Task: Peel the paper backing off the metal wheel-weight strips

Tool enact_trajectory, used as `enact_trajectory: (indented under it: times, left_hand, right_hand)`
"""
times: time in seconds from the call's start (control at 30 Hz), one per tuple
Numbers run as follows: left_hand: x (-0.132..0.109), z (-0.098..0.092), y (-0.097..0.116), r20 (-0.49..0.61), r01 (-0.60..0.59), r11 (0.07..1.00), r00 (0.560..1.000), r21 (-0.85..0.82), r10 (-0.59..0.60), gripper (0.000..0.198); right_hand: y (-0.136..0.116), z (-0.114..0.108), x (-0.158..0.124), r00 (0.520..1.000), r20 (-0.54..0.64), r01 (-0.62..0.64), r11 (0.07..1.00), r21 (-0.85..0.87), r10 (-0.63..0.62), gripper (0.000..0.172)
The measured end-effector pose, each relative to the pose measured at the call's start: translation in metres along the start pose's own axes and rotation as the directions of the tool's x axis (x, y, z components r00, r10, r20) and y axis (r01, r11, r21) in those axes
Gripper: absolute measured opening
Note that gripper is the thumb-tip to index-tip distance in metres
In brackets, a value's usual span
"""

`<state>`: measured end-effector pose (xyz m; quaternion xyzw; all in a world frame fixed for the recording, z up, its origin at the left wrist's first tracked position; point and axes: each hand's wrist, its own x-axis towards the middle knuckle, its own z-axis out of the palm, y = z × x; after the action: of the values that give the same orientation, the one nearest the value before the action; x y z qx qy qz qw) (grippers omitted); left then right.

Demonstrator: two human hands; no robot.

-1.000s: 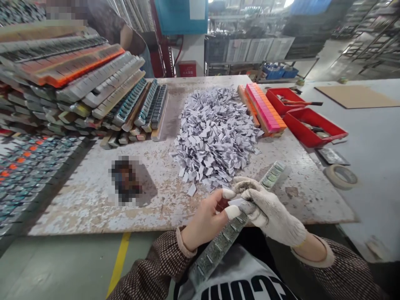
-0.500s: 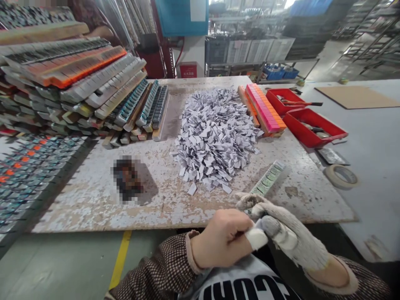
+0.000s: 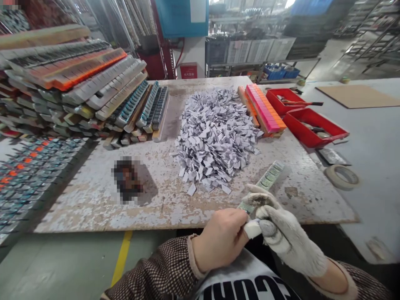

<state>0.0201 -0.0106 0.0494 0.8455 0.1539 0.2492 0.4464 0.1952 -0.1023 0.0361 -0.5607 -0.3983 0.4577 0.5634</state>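
Note:
My bare left hand (image 3: 220,239), with white tape on a fingertip, is curled closed against the near part of a long grey-green strip (image 3: 265,181). My gloved right hand (image 3: 281,229) is wrapped round the same strip just beyond it. The strip slants from my lap up to the right over the worn board (image 3: 93,200). A big heap of small white paper tags (image 3: 214,133) lies on the board just beyond my hands.
Stacks of long grey, orange and teal strips (image 3: 78,89) fill the left side. A pink and orange strip bundle (image 3: 264,108) and two red trays (image 3: 312,125) sit at the right, with a tape roll (image 3: 342,176). A blurred dark object (image 3: 126,179) lies on the board.
Both hands slid down the strip toward my lap, then came slightly back up. The left hand turned from open-fingered pinching to a closed curl. The person at the far left moved out of view.

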Motion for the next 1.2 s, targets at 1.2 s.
enact_trajectory:
  times: [1.2]
  left_hand:
    - [0.0, 0.005, -0.032, 0.261, 0.239, 0.925, 0.911, 0.295, -0.319, 0.035]
  right_hand:
    - [0.027, -0.093, 0.074, 0.758, 0.562, 0.573, -0.072, -0.816, -0.332, 0.03]
